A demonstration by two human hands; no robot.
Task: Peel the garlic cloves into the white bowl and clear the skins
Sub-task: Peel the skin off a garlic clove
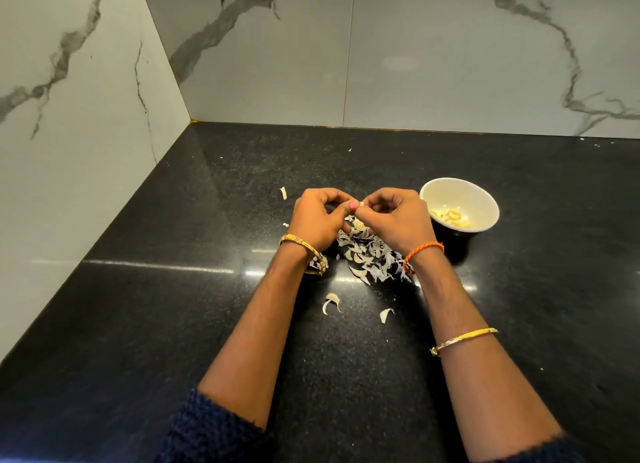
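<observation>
Head view has you mid-peel: your left hand (317, 218) and right hand (398, 217) are brought together over the middle of the black countertop (173, 289), fingers of both curled in and pinching a small garlic clove (362, 204) between the fingertips, only a pale tip of it showing next to your left thumbnail. How much skin is left on it, I can't tell, it's too small. The white bowl (485, 199) sits just beside your right hand, toward the right side of the countertop, with a little heap of peeled cloves (449, 216) in the bottom. Right under your wrists there's the pile of skins (367, 258), plus a few strays: one piece (283, 192) off past your left hand toward the back wall, and two curled bits (330, 302) nearer your edge of the countertop. What could bite you here, I'd guess: the clove is slick once bare, so squeezing too hard could shoot it out onto the skins or the counter instead of the bowl. Those skins are feather-light too, so a quick swipe of your wrists or sleeves could scatter them wider, maybe into the bowl since it's so close. When you sweep up, don't miss the far strays.
</observation>
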